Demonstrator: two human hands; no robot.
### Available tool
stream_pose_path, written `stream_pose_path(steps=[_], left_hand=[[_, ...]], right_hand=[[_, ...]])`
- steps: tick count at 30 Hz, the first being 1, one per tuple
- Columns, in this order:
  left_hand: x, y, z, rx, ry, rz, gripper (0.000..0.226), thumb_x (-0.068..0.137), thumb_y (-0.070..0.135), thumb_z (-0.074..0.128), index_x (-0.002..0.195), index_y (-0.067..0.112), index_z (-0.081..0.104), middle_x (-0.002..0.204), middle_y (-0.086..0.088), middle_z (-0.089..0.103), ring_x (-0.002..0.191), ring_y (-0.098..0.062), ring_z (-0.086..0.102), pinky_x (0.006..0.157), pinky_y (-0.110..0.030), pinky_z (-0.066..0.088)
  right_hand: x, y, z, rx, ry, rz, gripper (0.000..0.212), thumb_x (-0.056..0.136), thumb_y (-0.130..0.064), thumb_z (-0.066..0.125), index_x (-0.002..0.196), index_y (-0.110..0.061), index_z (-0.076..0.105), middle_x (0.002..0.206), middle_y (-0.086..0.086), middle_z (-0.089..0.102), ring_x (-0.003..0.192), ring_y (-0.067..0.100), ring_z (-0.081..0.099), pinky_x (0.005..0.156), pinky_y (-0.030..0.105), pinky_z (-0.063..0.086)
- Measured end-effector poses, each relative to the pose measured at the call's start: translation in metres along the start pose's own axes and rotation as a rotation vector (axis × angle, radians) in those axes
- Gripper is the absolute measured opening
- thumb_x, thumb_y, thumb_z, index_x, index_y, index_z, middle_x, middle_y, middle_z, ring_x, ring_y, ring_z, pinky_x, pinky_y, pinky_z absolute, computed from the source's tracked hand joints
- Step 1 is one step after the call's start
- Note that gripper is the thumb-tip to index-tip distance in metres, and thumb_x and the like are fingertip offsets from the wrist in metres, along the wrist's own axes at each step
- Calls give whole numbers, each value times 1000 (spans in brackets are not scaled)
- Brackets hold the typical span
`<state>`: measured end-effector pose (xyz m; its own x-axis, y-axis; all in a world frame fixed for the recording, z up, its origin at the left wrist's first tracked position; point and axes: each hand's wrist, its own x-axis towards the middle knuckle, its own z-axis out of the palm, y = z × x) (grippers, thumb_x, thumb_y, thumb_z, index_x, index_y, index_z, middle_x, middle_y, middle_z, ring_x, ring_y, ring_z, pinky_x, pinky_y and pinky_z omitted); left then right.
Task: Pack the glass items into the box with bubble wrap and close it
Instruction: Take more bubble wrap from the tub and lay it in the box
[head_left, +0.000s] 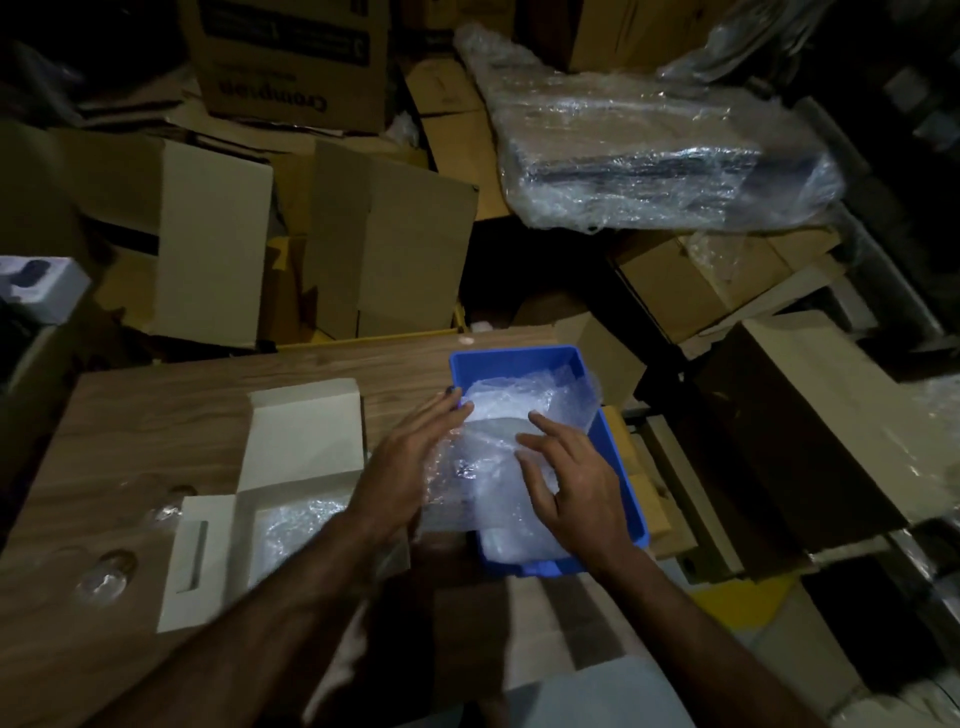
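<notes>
Straight-fingered, left hand and right hand press bubble wrap in the blue tray, seemingly fetching padding; next, a sheet needs carrying left to the white box

head view | worn high; faces forward-down | close over wooden table

dim storeroom, stacked cardboard boxes, wrapped bundle
</notes>
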<state>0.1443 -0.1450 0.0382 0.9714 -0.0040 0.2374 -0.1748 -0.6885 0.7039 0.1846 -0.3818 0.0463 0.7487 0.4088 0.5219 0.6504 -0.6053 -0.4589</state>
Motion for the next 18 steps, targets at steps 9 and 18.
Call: stream_pose_path(steps=[9,18], left_hand=[[-54,-17,-103,103,59,200,49,100,22,57,148,15,50,157,0,44,147,-15,39,116,-43,40],[-106,-62,-162,356,98,169,103,64,-32,69,151,17,46,160,0,40,149,-16,36,119,-37,37]], right_hand=[[23,-48,49,-47,-277,-146,53,95,-26,55,147,-23,48,155,13,42,135,28,46,108,45,44],[44,-108,73,66,-352,-329,49,102,-27,50,150,-24,44,159,4,39,145,19,36,118,41,33]])
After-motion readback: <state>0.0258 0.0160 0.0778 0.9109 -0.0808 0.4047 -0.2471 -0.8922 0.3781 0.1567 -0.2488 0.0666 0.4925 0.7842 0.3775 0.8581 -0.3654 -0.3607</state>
